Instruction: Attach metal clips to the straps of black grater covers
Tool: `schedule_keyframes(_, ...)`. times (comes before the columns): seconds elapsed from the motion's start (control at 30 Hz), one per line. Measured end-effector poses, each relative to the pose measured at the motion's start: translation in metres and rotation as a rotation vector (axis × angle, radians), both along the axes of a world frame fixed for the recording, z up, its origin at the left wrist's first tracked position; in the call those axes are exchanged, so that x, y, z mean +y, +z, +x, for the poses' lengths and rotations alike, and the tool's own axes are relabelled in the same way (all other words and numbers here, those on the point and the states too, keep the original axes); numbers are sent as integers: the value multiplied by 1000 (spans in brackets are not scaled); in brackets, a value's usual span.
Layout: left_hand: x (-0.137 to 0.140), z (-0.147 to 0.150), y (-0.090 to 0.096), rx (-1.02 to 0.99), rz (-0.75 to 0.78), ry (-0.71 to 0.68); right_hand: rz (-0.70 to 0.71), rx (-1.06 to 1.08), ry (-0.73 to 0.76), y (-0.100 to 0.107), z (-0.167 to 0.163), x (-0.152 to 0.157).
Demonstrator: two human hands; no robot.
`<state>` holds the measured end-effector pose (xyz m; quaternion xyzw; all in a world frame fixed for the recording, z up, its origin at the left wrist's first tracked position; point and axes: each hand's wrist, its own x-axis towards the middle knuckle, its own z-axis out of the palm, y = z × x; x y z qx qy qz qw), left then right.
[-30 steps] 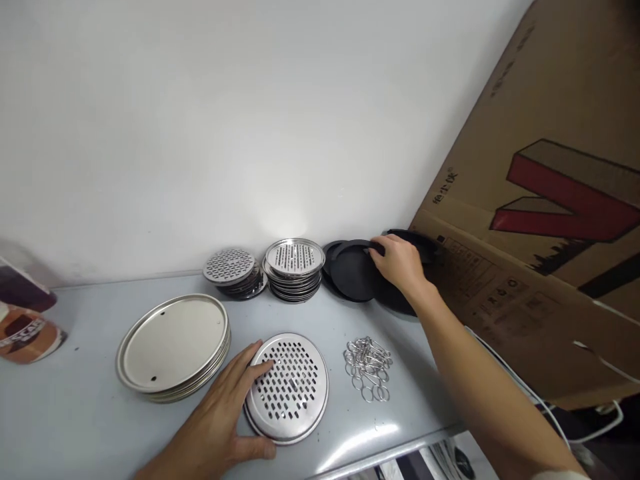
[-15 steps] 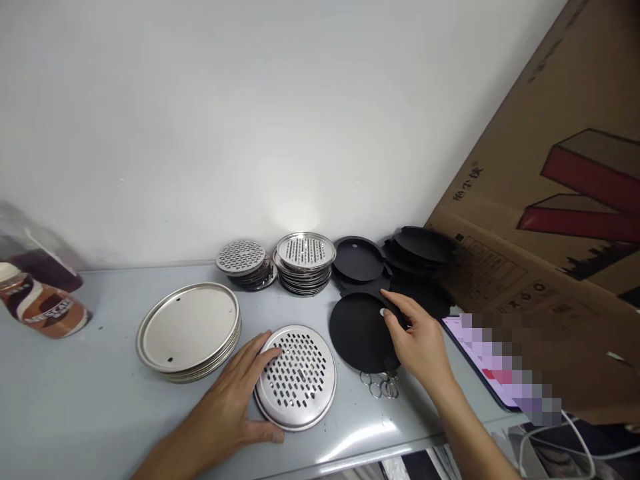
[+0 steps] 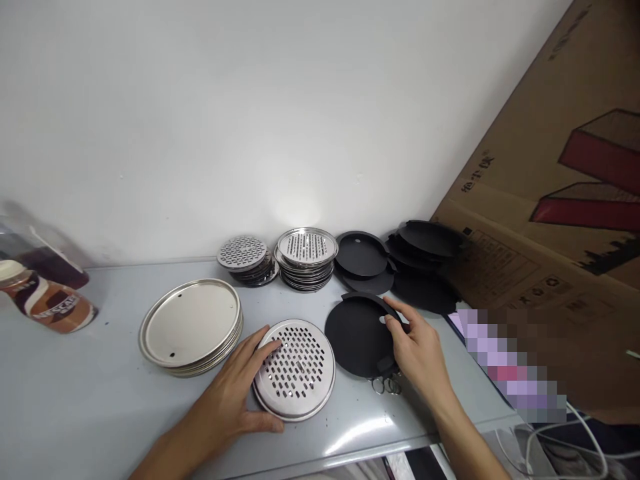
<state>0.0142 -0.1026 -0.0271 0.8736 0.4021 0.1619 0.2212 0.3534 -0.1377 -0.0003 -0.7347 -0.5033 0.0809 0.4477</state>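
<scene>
My left hand [image 3: 239,387] grips the left edge of a round perforated metal disc [image 3: 299,368], fingers over its rim and thumb at the lower edge. The disc rests on the table with its slotted face up. To its right, my right hand [image 3: 419,343] holds a black round plate [image 3: 361,337] by its right side, thumb on top near a small pale spot; the fingertips underneath are hidden. This plate has a raised rim section at the back and a small tab in front. Several metal rings [image 3: 384,385] lie partly covered just beyond its front edge.
Plain metal plates [image 3: 193,327] are stacked at left, near a coffee bottle [image 3: 50,300]. Along the wall stand stacks of slotted discs [image 3: 243,255], rimmed discs [image 3: 307,248] and black plates [image 3: 361,255]. A cardboard box [image 3: 525,247] leans at right, with a phone [image 3: 510,363] before it.
My right hand has drawn the black plate slightly toward me and left, off the black stack behind, covering more of the rings. My left hand stays on the perforated disc.
</scene>
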Motion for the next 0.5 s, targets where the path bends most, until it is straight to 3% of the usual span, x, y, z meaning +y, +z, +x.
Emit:
schedule_keyframes(0.2, 0, -1, 4, 14, -42, 6, 164, -108, 87, -4, -4, -8)
schedule_keyframes(0.5, -1, -1, 11, 15, -70, 4, 109, -154, 43, -5, -6, -9)
